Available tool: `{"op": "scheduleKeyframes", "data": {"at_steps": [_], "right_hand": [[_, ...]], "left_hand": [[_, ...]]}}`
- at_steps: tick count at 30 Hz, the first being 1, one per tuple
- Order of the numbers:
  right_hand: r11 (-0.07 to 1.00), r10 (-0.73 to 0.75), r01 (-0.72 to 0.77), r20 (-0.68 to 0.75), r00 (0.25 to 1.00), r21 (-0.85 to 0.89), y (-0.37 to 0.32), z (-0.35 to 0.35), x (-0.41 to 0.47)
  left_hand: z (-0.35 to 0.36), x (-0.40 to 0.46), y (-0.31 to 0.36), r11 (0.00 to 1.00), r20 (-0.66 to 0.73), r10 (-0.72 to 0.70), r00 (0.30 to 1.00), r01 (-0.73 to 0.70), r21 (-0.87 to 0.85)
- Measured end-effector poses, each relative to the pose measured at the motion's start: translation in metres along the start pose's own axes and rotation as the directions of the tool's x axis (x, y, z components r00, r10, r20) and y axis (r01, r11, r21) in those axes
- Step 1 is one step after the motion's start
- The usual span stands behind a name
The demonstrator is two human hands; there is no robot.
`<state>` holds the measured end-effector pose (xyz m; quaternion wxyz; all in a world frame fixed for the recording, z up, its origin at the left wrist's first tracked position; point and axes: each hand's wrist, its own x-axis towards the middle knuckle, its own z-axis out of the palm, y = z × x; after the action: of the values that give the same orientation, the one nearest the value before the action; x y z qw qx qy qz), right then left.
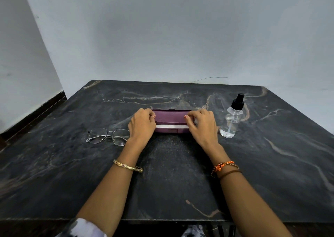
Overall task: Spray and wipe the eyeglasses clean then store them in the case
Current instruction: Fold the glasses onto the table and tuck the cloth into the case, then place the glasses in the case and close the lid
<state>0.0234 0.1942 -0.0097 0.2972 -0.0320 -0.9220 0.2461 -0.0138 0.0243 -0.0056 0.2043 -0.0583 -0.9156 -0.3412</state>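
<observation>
We see a dark marbled table (180, 173) set against a pale wall (162, 29). At its centre lies a maroon case (170, 116), long axis running left to right, its lid parted slightly so that a white strip (171, 126) shows along the near opening. Our left hand (142, 123) grasps the left end of the case with curled fingers, thumb at the seam; our right hand (200, 123) grasps the right end likewise. To the right of the case, near but apart from the right hand, stands a clear spray bottle (232, 121) with a black pump, upright. The eyeglasses (106, 136) lie on the table to the left of the case, just beside the left wrist, outside either grasp. A gold bangle (128, 166) circles the left wrist; orange and brown threads (225, 168) circle the right.
</observation>
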Motion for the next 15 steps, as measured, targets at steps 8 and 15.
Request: {"op": "scheduleKeyframes", "data": {"at_steps": [8,15], "right_hand": [[0.958,-0.285,0.270,-0.320,0.903,-0.092,-0.017,-0.002,-0.010],[0.860,-0.509,0.471,-0.279,0.814,-0.196,-0.055,0.020,-0.034]], "left_hand": [[-0.009,0.002,-0.001,0.992,-0.192,0.107,0.976,-0.118,-0.047],[-0.058,0.005,-0.041,0.978,-0.323,0.206,0.923,-0.192,0.075]]}}
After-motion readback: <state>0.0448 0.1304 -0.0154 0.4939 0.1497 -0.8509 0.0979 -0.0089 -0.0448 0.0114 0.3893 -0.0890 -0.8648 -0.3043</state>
